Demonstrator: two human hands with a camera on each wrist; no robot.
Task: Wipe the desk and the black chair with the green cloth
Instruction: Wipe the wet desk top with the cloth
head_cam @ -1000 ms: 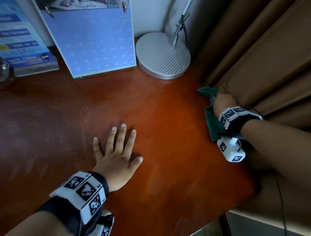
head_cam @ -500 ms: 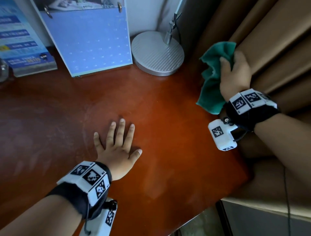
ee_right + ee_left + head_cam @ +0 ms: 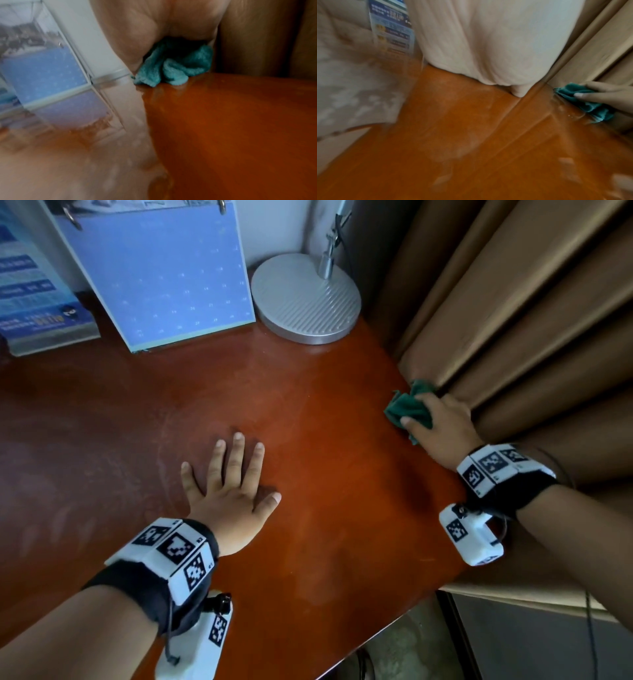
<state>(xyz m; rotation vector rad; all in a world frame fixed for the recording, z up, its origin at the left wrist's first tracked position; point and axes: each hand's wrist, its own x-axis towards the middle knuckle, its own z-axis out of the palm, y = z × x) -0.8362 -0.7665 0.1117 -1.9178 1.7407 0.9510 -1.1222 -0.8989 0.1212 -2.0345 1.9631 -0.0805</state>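
Right hand [image 3: 442, 424] bunches the green cloth [image 3: 407, 410] against the desk's [image 3: 325, 474] curtain-side edge, probably for pressure; left hand [image 3: 229, 491] lies flat, fingers spread, likely bracing.

The right hand [image 3: 442, 422] grips the cloth [image 3: 407, 409] on the desk [image 3: 325, 440] edge, with the curtain [image 3: 513, 337] just right of the grip, seemingly touching. The left hand [image 3: 229, 494] lies flat well left, and the lamp base [image 3: 305, 302] and calendar [image 3: 161, 278] stand beyond, leftward.

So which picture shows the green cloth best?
The head view: the green cloth is sharp, bunched in the right hand at the desk edge. The right wrist view shows it close but blurry; the left wrist view, small at the side.
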